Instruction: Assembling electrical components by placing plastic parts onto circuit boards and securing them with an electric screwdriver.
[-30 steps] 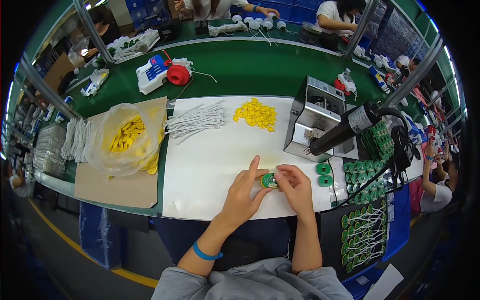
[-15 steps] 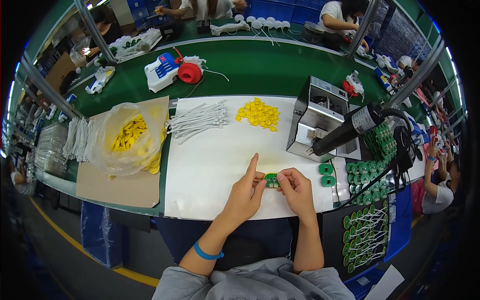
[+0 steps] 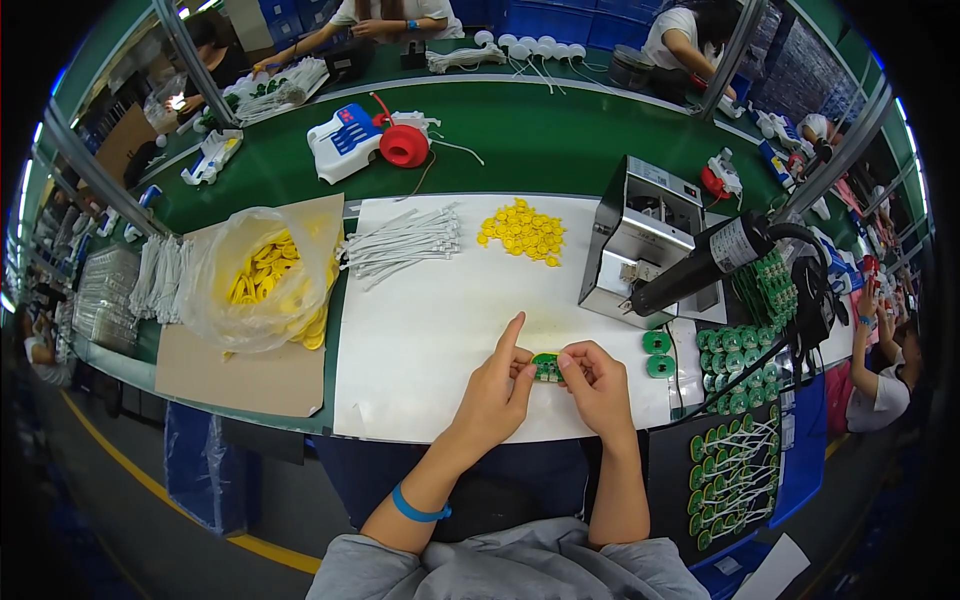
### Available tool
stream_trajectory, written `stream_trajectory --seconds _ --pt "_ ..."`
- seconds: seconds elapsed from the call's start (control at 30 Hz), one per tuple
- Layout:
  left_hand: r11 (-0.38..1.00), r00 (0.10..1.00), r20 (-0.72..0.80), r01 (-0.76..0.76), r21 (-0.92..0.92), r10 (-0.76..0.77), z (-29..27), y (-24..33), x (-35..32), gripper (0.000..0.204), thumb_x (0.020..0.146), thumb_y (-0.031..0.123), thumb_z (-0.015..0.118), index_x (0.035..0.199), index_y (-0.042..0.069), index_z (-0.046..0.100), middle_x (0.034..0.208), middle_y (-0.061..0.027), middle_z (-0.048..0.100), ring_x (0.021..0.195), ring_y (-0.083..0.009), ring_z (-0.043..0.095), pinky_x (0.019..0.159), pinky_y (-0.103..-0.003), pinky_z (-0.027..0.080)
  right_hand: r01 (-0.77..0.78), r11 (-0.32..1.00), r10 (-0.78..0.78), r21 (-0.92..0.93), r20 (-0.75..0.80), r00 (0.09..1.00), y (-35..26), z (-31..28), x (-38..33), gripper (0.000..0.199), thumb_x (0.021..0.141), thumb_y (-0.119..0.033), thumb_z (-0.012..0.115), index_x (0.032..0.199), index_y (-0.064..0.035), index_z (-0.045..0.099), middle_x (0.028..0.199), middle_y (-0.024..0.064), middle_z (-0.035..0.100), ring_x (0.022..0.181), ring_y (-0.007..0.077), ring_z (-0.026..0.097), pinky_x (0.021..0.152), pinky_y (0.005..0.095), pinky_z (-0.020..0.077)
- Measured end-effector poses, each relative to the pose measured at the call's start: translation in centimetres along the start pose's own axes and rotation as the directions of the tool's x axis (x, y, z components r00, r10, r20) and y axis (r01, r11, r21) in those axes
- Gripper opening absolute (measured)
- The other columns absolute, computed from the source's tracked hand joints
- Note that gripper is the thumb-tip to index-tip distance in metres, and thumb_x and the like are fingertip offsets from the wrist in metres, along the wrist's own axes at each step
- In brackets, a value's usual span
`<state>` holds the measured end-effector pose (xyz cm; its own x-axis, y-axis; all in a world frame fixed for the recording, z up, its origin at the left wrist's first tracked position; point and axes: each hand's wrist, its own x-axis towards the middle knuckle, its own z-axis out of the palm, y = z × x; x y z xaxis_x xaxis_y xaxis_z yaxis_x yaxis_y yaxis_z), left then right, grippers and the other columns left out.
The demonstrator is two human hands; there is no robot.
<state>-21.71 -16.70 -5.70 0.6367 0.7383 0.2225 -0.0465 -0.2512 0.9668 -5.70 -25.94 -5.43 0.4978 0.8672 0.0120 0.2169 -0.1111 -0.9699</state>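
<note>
Left hand (image 3: 488,398), forefinger straight, and curled right hand (image 3: 600,392) pinch a green circuit board (image 3: 547,368). Fingers hide its nine- and three-o'clock edges.

A factory assembly line: a long green conveyor belt (image 3: 560,130) between metal posts (image 3: 193,65), people (image 3: 662,32) working along its far side, rows of matching circuit boards (image 3: 736,361), heaped white cables (image 3: 405,245), blue bins (image 3: 562,24) behind and a yellow floor line (image 3: 272,553).
</note>
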Motion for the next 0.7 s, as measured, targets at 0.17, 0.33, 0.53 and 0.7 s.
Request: stream_trajectory --seconds 0.17,0.33,0.53,0.7 --pt "1.000 1.000 -0.001 -0.012 -0.003 0.012 -0.1 0.1 0.1 0.068 0.099 -0.002 0.059 0.161 0.001 0.033 0.098 -0.0165 0.068 0.085 -0.0270 0.067 0.083 -0.036 0.054 0.004 0.999 -0.004 -0.035 0.002 1.000 -0.4 -0.1 0.0 0.014 0.103 -0.012 0.067 0.105 0.0020 0.067 0.084 -0.0004 0.068 0.071 0.0034 0.058 0.064 0.0202 0.0491" --pt "1.000 1.000 -0.008 -0.010 0.005 0.010 -0.1 0.4 0.3 0.065 0.099 -0.002 0.059 0.160 0.001 0.034 0.099 -0.0169 0.068 0.085 -0.0272 0.066 0.082 -0.037 0.054 0.041 0.992 -0.039 -0.118 0.020 0.999 -1.3 -0.5 0.0 0.015 0.104 -0.013 0.066 0.105 0.0017 0.067 0.083 -0.0012 0.067 0.070 0.0028 0.056 0.062 0.0203 0.0463" --pt "1.000 1.000 -0.015 -0.016 0.000 0.016 0.0 0.7 0.5 0.062 0.099 -0.002 0.059 0.158 0.001 0.037 0.099 -0.0167 0.068 0.086 -0.0272 0.066 0.082 -0.037 0.053 0.020 0.997 -0.019 -0.076 0.020 1.000 -1.1 -0.6 0.4 0.015 0.104 -0.012 0.065 0.102 0.0020 0.066 0.082 -0.0009 0.066 0.069 0.0030 0.056 0.063 0.0208 0.0480" --pt "1.000 1.000 -0.011 0.004 -0.012 -0.004 -0.1 1.1 0.8 0.060 0.099 -0.001 0.059 0.156 0.001 0.040 0.101 -0.0163 0.068 0.086 -0.0260 0.066 0.081 -0.036 0.054 0.061 0.995 -0.062 -0.083 -0.003 0.998 -1.2 -0.5 0.5 0.015 0.104 -0.013 0.066 0.102 0.0020 0.066 0.079 -0.0010 0.066 0.068 0.0031 0.057 0.062 0.0210 0.0488"
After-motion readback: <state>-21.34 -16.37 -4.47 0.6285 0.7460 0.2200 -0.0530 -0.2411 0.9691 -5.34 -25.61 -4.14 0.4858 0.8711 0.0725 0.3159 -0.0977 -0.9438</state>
